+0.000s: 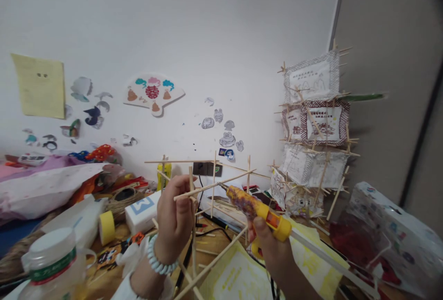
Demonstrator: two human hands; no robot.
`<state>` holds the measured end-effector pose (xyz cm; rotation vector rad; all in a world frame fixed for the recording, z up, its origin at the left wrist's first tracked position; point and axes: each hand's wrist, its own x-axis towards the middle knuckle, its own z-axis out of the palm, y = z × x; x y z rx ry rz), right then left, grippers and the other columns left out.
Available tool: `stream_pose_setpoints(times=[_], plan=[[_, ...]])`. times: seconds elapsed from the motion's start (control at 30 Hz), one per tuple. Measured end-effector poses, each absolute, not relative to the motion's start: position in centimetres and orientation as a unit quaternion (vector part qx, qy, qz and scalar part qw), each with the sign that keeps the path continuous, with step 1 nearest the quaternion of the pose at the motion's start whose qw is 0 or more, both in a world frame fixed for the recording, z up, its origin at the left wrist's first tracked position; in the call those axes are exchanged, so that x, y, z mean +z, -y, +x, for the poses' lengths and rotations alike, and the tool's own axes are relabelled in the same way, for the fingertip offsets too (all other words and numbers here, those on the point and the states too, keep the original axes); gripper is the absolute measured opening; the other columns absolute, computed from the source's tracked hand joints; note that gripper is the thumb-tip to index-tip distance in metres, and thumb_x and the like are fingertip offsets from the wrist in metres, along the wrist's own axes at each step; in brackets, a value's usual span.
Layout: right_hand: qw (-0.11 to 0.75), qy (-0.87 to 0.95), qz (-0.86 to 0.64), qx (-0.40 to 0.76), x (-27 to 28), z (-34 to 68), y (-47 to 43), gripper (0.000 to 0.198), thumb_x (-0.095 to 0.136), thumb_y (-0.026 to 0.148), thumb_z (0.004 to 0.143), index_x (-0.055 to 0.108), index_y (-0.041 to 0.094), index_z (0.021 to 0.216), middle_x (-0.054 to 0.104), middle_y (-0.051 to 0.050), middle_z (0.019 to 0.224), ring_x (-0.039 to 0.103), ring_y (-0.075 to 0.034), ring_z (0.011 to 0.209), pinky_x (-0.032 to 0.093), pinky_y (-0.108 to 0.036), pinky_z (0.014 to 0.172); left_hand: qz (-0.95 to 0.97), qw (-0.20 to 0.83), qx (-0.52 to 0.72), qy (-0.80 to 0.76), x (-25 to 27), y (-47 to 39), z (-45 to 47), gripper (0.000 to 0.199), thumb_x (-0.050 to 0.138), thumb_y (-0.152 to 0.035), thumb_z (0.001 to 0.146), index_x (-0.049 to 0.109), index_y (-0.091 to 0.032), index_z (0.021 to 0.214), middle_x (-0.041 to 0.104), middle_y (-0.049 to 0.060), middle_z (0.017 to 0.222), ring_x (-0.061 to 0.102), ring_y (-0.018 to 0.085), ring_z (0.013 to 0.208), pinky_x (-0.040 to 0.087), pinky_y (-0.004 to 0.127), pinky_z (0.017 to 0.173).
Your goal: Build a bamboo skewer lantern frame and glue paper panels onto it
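My left hand (177,219), with a pale coiled band at the wrist, grips a corner of a wooden stick frame (221,255) made of thin crossed sticks. The frame stands up from the cluttered table in front of me. My right hand (268,244) is wrapped round the grip of a yellow hot glue gun (256,207) with a stained front. Its metal nozzle points left at the frame's upper stick, close to it; whether they touch I cannot tell. A long translucent glue stick (321,249) sticks out of the gun's back.
Right of the frame rises a tiered stick tower (314,129) with printed paper panels. A plastic jar (51,263), yellow tape roll (107,228) and white box (141,211) stand left. Yellow-printed sheets (238,274) lie beneath the frame. A clear package (391,235) stands right, before the wall.
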<state>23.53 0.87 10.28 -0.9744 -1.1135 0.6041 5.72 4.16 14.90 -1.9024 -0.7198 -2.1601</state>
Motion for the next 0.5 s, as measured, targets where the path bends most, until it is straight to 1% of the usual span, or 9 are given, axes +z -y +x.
stream_pose_setpoints(times=[0.1, 0.2, 0.37, 0.43, 0.5], plan=[[0.702, 0.489, -0.435, 0.28, 10.2, 23.7, -1.2, 0.053, 0.063, 0.07, 0.064, 0.056, 0.018, 0.057, 0.053, 0.002, 0.046, 0.046, -0.01, 0.039, 0.038, -0.021, 0.037, -0.644, 0.086, -0.724, 0.233, 15.0, -4.1, 5.6, 0.039, 0.028, -0.049, 0.094, 0.054, -0.02, 0.095, 0.049, -0.002, 0.062, 0.048, 0.013, 0.055, 0.038, 0.026, 0.051], [0.701, 0.485, -0.438, 0.285, 9.8, 24.2, -1.9, 0.052, 0.064, 0.069, 0.063, 0.057, 0.018, 0.058, 0.052, 0.002, 0.045, 0.046, -0.01, 0.038, 0.037, -0.021, 0.036, -0.643, 0.083, -0.729, 0.222, 15.0, -4.1, 5.4, 0.038, 0.028, -0.048, 0.094, 0.054, -0.02, 0.097, 0.05, -0.002, 0.061, 0.048, 0.013, 0.053, 0.038, 0.026, 0.05], [0.694, 0.481, -0.433, 0.315, 10.0, 24.6, -2.5, 0.055, 0.068, 0.071, 0.054, 0.058, 0.018, 0.059, 0.051, 0.002, 0.043, 0.045, -0.011, 0.037, 0.036, -0.022, 0.033, -0.624, 0.087, -0.743, 0.225, 14.9, -4.2, 5.1, 0.038, 0.03, -0.048, 0.093, 0.056, -0.021, 0.1, 0.052, 0.001, 0.069, 0.051, 0.014, 0.06, 0.041, 0.028, 0.054], [0.7, 0.476, -0.428, 0.316, 10.7, 24.4, -2.2, 0.055, 0.066, 0.071, 0.057, 0.057, 0.017, 0.059, 0.05, 0.002, 0.044, 0.04, -0.009, 0.036, 0.033, -0.021, 0.033, -0.624, 0.086, -0.744, 0.225, 14.9, -4.2, 5.1, 0.038, 0.031, -0.047, 0.093, 0.056, -0.021, 0.101, 0.053, 0.001, 0.07, 0.051, 0.014, 0.062, 0.041, 0.028, 0.055], [0.701, 0.483, -0.421, 0.314, 11.4, 24.1, -1.8, 0.055, 0.061, 0.071, 0.063, 0.059, 0.016, 0.059, 0.051, 0.002, 0.047, 0.032, -0.005, 0.034, 0.027, -0.019, 0.032, -0.625, 0.086, -0.744, 0.223, 14.9, -4.2, 5.0, 0.038, 0.03, -0.047, 0.093, 0.057, -0.021, 0.1, 0.052, 0.001, 0.07, 0.05, 0.014, 0.062, 0.04, 0.028, 0.055]])
